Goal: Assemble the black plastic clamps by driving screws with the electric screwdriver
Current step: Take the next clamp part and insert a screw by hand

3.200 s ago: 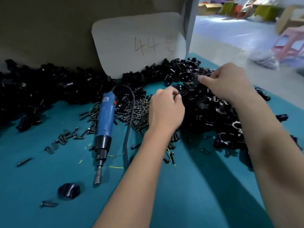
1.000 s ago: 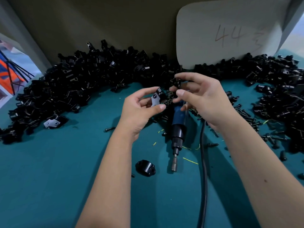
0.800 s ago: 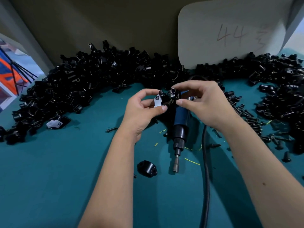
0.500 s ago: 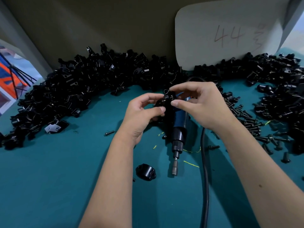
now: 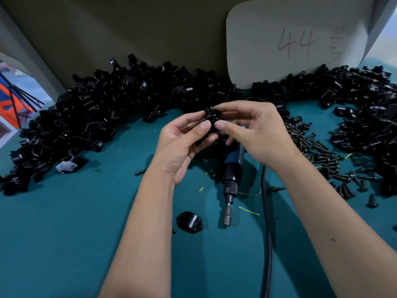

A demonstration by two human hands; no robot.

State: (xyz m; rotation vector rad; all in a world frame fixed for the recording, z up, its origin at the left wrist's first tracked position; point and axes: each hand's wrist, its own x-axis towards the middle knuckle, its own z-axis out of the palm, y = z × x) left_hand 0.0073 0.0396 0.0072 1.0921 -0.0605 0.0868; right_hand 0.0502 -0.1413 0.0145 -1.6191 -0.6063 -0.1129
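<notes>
A small black plastic clamp (image 5: 211, 118) is pinched between both grips, the left grip (image 5: 184, 145) and right grip (image 5: 253, 134) meeting at its sides, held above the bench. Directly below the grips lies the electric screwdriver (image 5: 231, 168), blue-bodied with black collar, bit pointing toward the person. A single clamp half (image 5: 189, 222) lies just beside its tip, nearer than the left grip. Loose screws (image 5: 322, 155) lie right of the right grip, and heaped clamp parts (image 5: 103, 108) lie beyond both.

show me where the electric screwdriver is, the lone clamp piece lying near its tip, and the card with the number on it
electric screwdriver (image 5: 231, 168): head view, on its dark collar below the blue body.
lone clamp piece (image 5: 189, 222): head view, on its rounded top between the two holes.
card (image 5: 268, 61): head view, on its blank face left of the "44".
</notes>
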